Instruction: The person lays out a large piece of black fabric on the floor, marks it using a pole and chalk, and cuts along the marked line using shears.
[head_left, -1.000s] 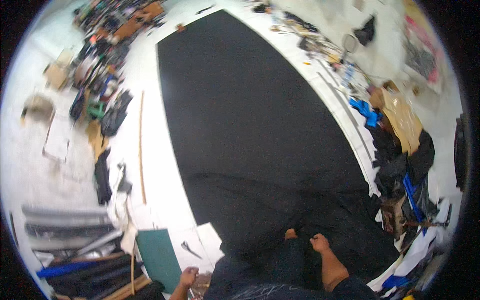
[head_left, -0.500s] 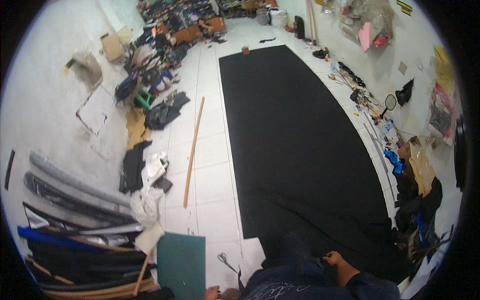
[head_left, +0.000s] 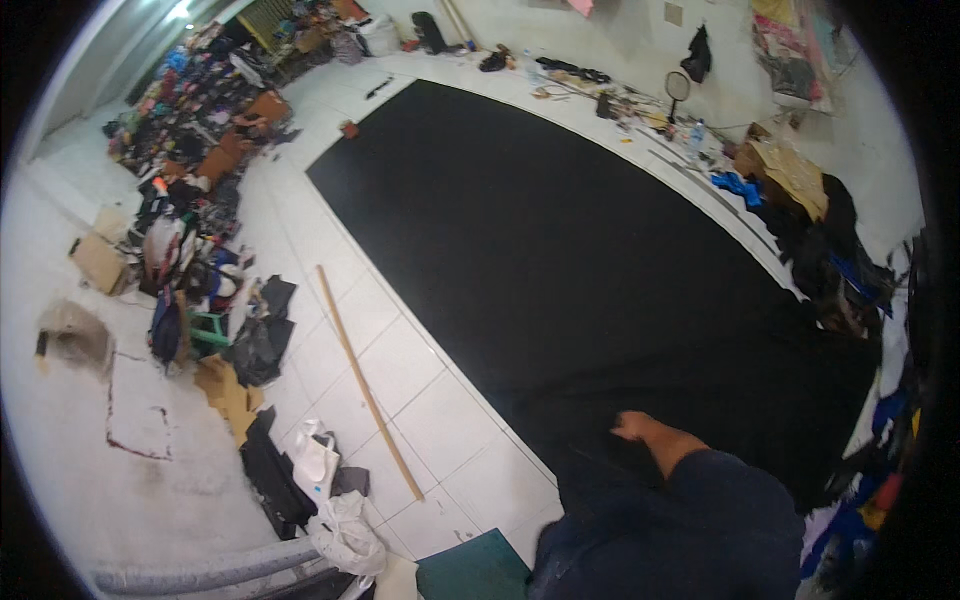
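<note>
A long sheet of black fabric [head_left: 540, 250] is spread over the white tiled floor, lying flat at its far end and rippled close to me. My right hand [head_left: 632, 426] reaches forward over its near part, with curled fingers closed on the cloth. Dark folds lie around that hand. My left hand is out of the picture.
Left of the fabric lies a wooden stick [head_left: 365, 380]. A green mat [head_left: 474, 568] shows at the lower edge beside white plastic bags [head_left: 345, 535]. Clutter lines the left wall; a racket [head_left: 677, 88] and a blue item [head_left: 738, 187] are along the right.
My view has swung, so the fabric now slants across it. My right hand has moved forward over the cloth. My left hand and the scissors have left the picture.
</note>
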